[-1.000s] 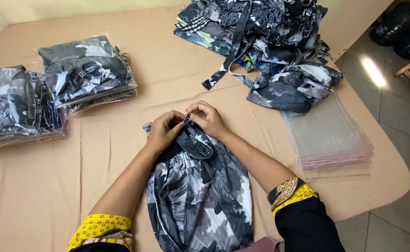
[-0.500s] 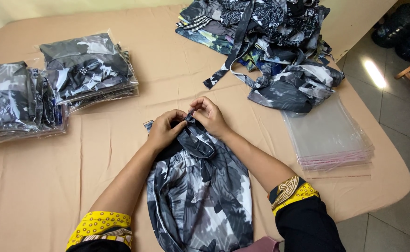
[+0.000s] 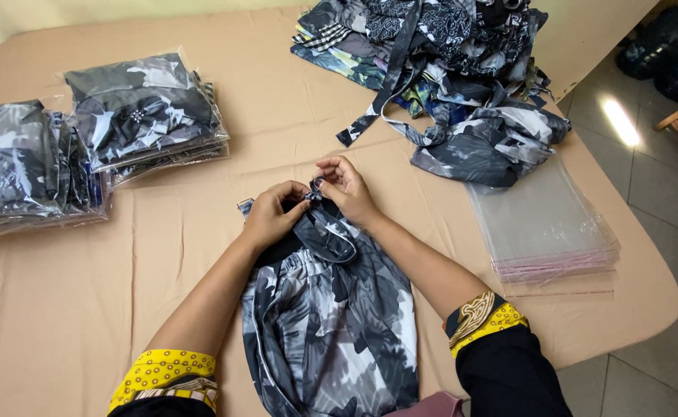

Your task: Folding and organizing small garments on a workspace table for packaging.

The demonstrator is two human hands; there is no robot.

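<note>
A garment in a grey, black and white print [image 3: 339, 324] lies flat on the tan-covered table [image 3: 293, 123] in front of me. My left hand [image 3: 272, 214] and my right hand [image 3: 347, 188] meet at its far end. Both pinch a small piece of the fabric, a strap or tie, between their fingertips. My forearms lie over the garment's sides.
Two stacks of folded printed garments in clear bags [image 3: 146, 108] [image 3: 22, 170] sit at the left. A loose heap of printed garments [image 3: 447, 69] lies at the far right. A pile of empty clear plastic bags [image 3: 544, 224] rests near the right edge. Tiled floor lies beyond.
Both hands stay at the garment's far end; the fingers shift slightly on the small fabric piece. Nothing else has moved.
</note>
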